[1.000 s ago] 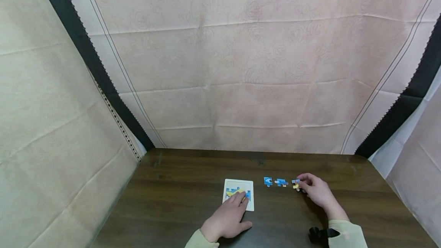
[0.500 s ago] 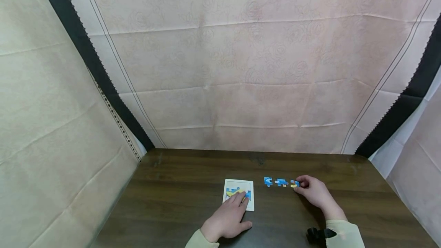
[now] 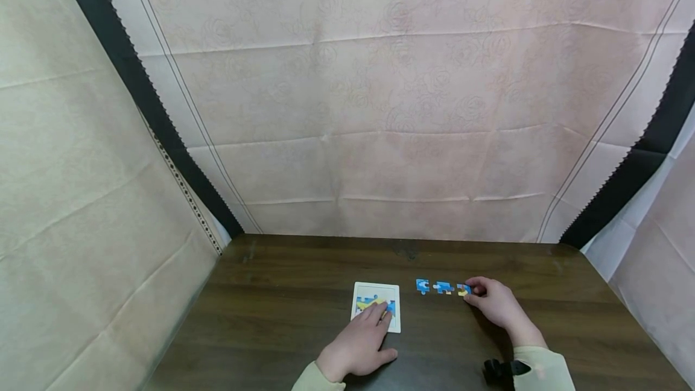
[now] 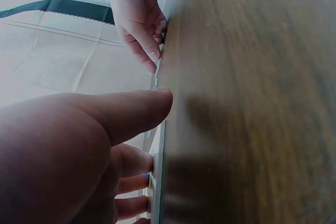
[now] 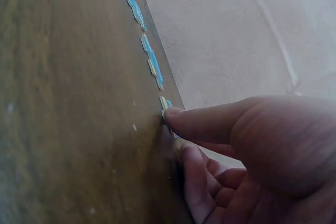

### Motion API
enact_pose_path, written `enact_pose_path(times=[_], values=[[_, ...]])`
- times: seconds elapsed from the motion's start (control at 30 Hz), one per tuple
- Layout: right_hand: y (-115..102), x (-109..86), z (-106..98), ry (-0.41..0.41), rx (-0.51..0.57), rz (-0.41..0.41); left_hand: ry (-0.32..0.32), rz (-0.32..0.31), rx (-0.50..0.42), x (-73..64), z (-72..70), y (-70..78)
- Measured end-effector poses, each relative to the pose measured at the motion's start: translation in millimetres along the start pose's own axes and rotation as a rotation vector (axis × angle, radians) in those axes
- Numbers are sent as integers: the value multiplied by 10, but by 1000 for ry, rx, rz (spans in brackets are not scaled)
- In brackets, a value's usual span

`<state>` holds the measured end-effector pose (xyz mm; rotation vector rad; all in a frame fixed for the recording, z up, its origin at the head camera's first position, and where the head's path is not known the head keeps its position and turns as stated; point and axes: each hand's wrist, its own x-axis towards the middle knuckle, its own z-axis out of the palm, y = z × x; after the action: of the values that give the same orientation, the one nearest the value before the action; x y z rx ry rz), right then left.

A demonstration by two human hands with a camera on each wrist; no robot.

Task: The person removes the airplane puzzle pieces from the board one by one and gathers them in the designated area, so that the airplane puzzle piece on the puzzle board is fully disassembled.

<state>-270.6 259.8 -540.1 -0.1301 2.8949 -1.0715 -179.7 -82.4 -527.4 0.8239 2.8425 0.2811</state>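
Note:
My left hand rests with fingers extended on a white-framed jigsaw puzzle board, covering its lower part. Blue and yellow picture parts show beside the fingertips. At the right, my right hand pinches a blue and yellow jigsaw piece at the table surface. The thumb sits against the near edge of that piece in the right wrist view; the index finger is mostly hidden there. To its left lie two more pieces in a row, a middle blue piece and a left blue piece.
The dark brown wooden table ends at a pale fabric wall behind, with more fabric on both sides. A black strap hangs at the right sleeve.
My right hand has shifted slightly left and turned the piece, bringing it level with the row of two pieces. It then barely moves. My left hand stays on the board.

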Motion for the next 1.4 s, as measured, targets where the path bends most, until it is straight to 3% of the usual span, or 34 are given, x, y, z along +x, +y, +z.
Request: enact_pose_path(times=[0.63, 0.8, 0.93, 1.07, 1.23, 1.4], values=[[43, -27, 3, 11, 3, 0, -8, 0, 3, 3, 14, 30], [-27, -60, 0, 88, -6, -42, -7, -4, 8, 0, 19, 32], [-213, -71, 73, 142, 7, -105, 3, -6, 20, -10, 19, 24], [-521, -55, 305, 86, 46, -151, 17, 4, 27, -32, 18, -3], [-916, -11, 675, -48, 83, -233, 30, 22, -6, -41, -13, -35], [-1078, 14, 877, -119, 71, -276, 24, 43, -62, -22, -44, -38]])
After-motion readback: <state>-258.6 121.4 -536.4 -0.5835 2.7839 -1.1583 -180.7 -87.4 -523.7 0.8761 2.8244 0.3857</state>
